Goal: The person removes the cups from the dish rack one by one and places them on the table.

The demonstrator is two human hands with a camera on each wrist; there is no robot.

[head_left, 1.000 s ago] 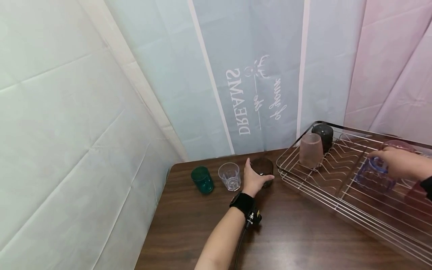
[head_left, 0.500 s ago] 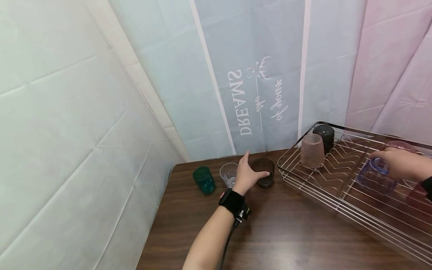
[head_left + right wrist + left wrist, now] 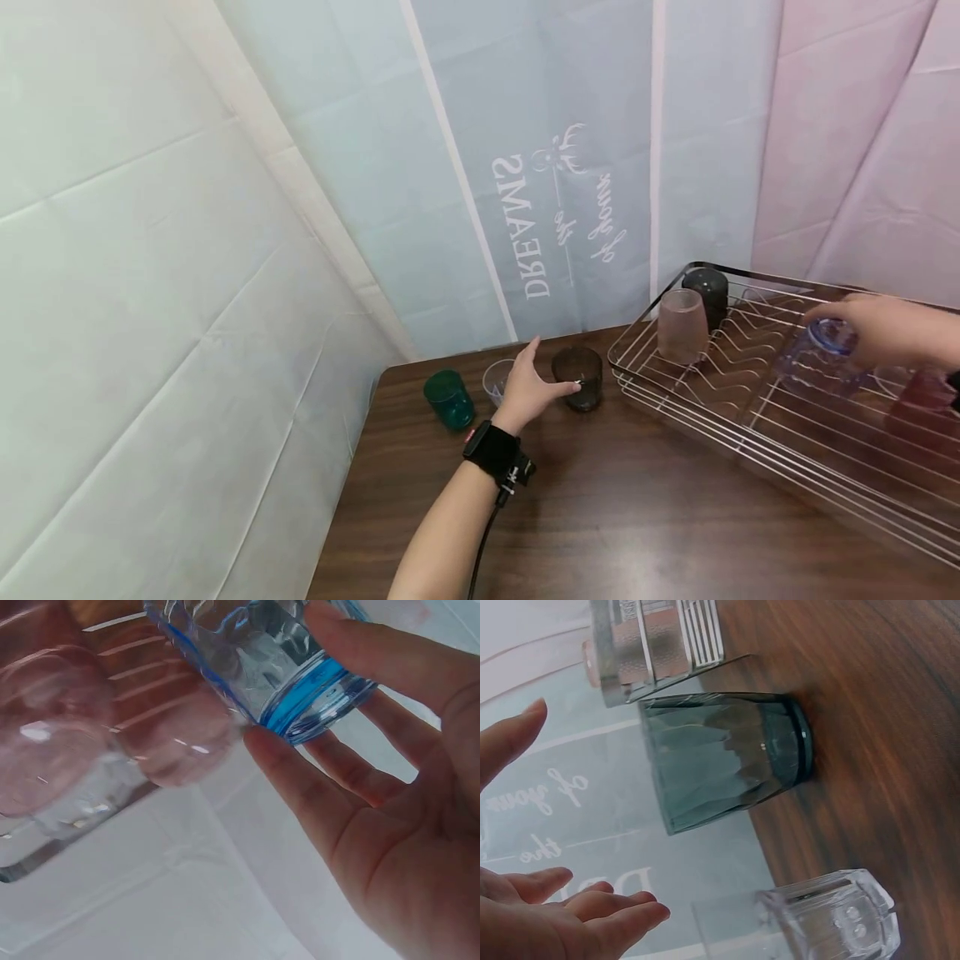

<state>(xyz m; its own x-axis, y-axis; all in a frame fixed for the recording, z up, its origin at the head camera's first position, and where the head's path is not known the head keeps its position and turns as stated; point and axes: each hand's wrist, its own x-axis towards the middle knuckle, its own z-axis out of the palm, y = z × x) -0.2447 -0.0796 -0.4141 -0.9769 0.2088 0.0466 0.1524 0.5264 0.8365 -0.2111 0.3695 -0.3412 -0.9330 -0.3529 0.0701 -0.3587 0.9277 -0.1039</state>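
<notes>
My left hand (image 3: 525,393) is spread with nothing in it, near the dark smoky glass (image 3: 587,385) and the clear glass (image 3: 495,379). In the left wrist view its thumb and fingers are apart from the upright dark glass (image 3: 712,761); the clear glass (image 3: 836,922) stands alongside. At the right, my right hand (image 3: 896,332) grips a blue-tinted glass (image 3: 810,371) by its base, mouth downward, over the wire dish rack (image 3: 742,442). The right wrist view shows thumb and fingers around the blue base (image 3: 315,694).
A green glass (image 3: 450,402) stands at the table's left. In the rack's left end sit a frosted pinkish glass (image 3: 682,327) and a black cup (image 3: 707,292). A red glass (image 3: 921,408) lies beyond the blue one. Curtained walls (image 3: 585,83) border the table.
My left hand has drawn leftward off the dark glass, now in front of the clear one. The right hand has raised the blue glass slightly from the rack. The view has shifted a little.
</notes>
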